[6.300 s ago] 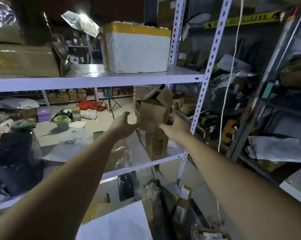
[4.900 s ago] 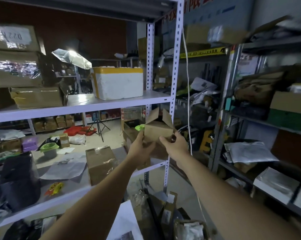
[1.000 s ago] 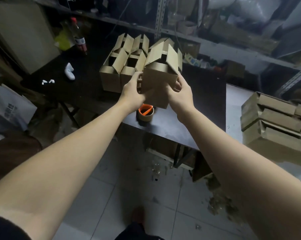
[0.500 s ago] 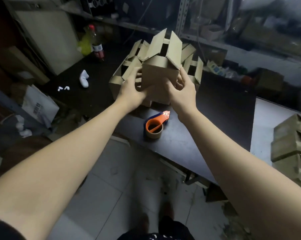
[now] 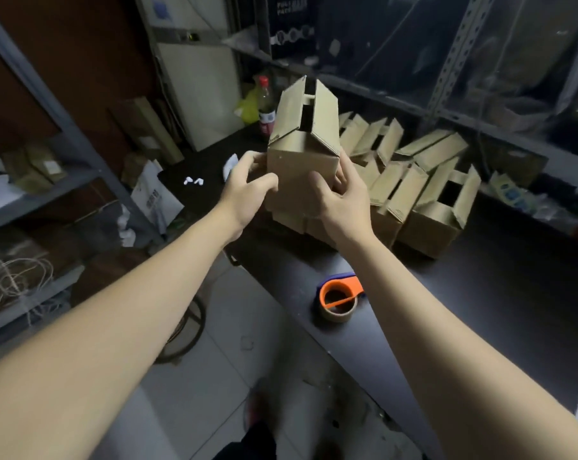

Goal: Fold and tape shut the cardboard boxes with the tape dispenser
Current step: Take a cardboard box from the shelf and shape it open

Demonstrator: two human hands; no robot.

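We hold the box (image 5: 302, 167) clamped between both hands: left hand (image 5: 247, 190) on its left wall, right hand (image 5: 339, 200) on the near right corner. It stands upright, long axis vertical, its flaps open and raised above our fingers. The board is plain brown corrugated card, matte, with crisp creases. The dispenser (image 5: 339, 298), an orange frame on a brown tape roll, lies on the dark table (image 5: 480, 310) below and nearer us than the right hand, the closer one. More open boxes (image 5: 424, 197) stand beyond, to its right.
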